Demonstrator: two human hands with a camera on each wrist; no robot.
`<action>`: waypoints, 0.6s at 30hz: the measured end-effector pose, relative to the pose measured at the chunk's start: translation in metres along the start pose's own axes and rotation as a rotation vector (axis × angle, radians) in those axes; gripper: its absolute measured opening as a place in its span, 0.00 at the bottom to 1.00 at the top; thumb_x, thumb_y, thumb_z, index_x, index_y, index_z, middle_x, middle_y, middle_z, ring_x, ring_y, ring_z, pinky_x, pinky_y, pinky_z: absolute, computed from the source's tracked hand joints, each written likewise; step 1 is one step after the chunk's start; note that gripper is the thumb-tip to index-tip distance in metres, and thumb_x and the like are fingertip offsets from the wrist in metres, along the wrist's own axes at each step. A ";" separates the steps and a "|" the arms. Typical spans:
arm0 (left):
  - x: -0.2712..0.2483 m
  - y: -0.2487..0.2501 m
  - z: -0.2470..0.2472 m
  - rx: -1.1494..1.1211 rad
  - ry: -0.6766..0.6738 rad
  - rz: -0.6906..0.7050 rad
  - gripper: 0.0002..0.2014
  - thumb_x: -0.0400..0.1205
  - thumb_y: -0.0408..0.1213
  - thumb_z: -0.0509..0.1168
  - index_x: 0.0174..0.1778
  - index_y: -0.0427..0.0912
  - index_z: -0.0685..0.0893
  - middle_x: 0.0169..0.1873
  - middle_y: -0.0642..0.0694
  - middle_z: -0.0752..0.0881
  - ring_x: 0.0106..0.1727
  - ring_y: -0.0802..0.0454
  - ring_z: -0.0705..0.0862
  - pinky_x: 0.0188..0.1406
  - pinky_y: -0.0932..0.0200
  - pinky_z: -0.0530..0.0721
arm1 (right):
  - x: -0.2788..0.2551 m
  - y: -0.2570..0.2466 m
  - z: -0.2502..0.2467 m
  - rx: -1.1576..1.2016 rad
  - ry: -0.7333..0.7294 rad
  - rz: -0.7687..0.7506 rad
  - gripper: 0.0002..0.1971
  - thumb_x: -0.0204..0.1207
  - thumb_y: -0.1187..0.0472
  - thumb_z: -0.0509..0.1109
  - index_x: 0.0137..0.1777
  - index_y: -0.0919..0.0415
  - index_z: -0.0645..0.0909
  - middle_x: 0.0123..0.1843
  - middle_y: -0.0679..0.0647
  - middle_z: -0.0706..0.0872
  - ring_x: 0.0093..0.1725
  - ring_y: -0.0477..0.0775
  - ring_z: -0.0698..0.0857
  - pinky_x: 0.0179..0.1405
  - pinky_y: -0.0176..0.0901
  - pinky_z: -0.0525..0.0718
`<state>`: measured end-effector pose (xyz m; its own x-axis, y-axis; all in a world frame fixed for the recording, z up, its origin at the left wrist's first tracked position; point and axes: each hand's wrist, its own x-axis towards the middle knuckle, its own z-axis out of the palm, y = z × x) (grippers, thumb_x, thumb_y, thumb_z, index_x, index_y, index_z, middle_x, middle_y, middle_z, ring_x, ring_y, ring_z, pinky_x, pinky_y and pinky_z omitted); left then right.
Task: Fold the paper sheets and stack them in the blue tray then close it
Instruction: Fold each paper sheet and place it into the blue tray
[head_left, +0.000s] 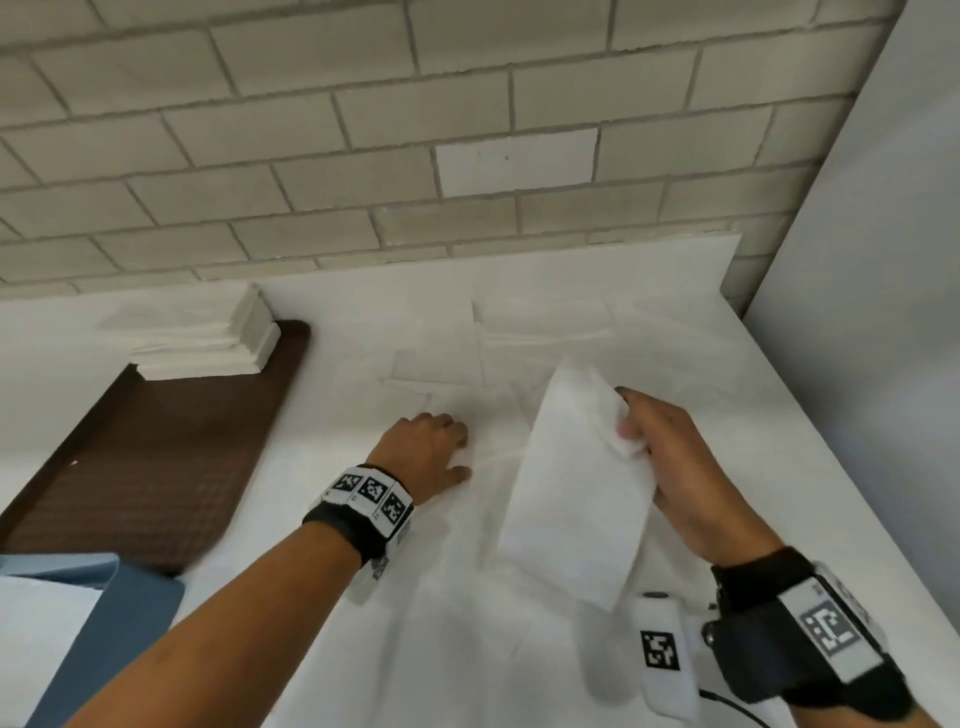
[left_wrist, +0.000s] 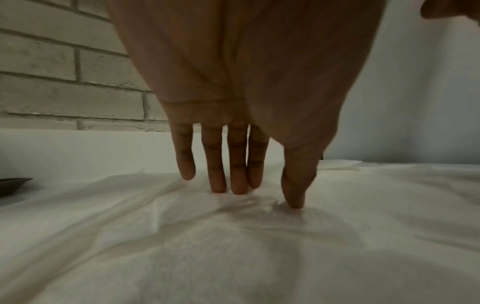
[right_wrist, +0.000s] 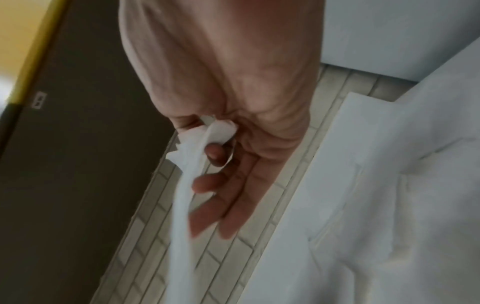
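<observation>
Right hand (head_left: 670, 462) grip pinches one paper sheet (head_left: 576, 483) by its edge, lifted clear of the tabletop (head_left: 675, 353).
Sheet hangs down from thumb and fingers, probably raised to separate it before folding. Left hand (head_left: 426, 452) is released, straight fingers (left_wrist: 218, 174) pressing the loose sheets (left_wrist: 233, 246) flat, likely so they don't drag. Blue tray (head_left: 130, 613) sits open near left, paper inside.

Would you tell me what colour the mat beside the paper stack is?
Dark brown mat with a fine grid texture, clearest in the head view.
</observation>
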<state>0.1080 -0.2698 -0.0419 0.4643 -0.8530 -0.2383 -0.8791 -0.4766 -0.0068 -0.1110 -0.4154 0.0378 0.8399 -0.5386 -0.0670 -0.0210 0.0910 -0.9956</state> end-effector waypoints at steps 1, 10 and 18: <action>0.001 0.001 0.001 0.038 0.013 0.014 0.19 0.86 0.52 0.64 0.68 0.46 0.80 0.64 0.48 0.84 0.64 0.44 0.82 0.60 0.52 0.78 | 0.002 -0.002 -0.002 0.047 0.008 0.028 0.23 0.64 0.51 0.64 0.41 0.76 0.68 0.42 0.58 0.71 0.43 0.57 0.70 0.47 0.52 0.64; -0.019 0.001 -0.023 -0.453 0.333 -0.127 0.08 0.87 0.40 0.62 0.50 0.39 0.81 0.43 0.42 0.86 0.41 0.43 0.82 0.41 0.55 0.76 | -0.002 0.010 0.002 -0.055 -0.123 0.049 0.32 0.73 0.76 0.73 0.65 0.38 0.76 0.58 0.44 0.89 0.57 0.46 0.89 0.53 0.43 0.88; -0.073 0.014 -0.059 -1.560 0.385 -0.257 0.09 0.85 0.26 0.58 0.41 0.37 0.79 0.30 0.51 0.81 0.27 0.59 0.77 0.25 0.67 0.73 | 0.007 0.006 0.039 0.056 -0.092 0.014 0.17 0.75 0.62 0.75 0.65 0.55 0.82 0.59 0.51 0.91 0.58 0.54 0.90 0.56 0.49 0.88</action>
<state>0.0682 -0.2263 0.0330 0.7821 -0.6069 -0.1411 0.0667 -0.1436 0.9874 -0.0839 -0.3861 0.0337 0.8861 -0.4579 -0.0716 -0.0046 0.1457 -0.9893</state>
